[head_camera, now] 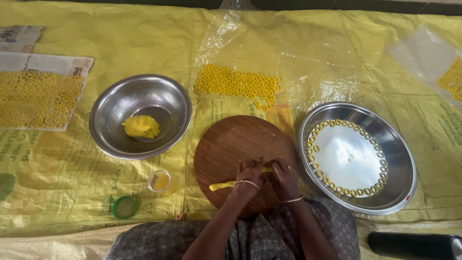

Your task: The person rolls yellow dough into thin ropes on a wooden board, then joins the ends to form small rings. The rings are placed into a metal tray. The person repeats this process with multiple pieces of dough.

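A round wooden board (231, 144) lies in front of me on a yellow sheet. On its near part lies a thin roll of yellow dough (222, 185). My left hand (249, 174) and my right hand (282, 176) both press down on this roll, side by side, fingers curled over it. The roll's left end sticks out past my left hand. Each wrist carries a bangle.
A steel bowl (108, 115) at left holds a lump of yellow dough (141, 126). A steel plate (399, 163) at right has dough rings around its inner rim. More rings lie on clear plastic (238, 83) and newspaper (38, 98). A small cup (159, 180), green lid (124, 207), dark cylinder (414, 244) sit nearby.
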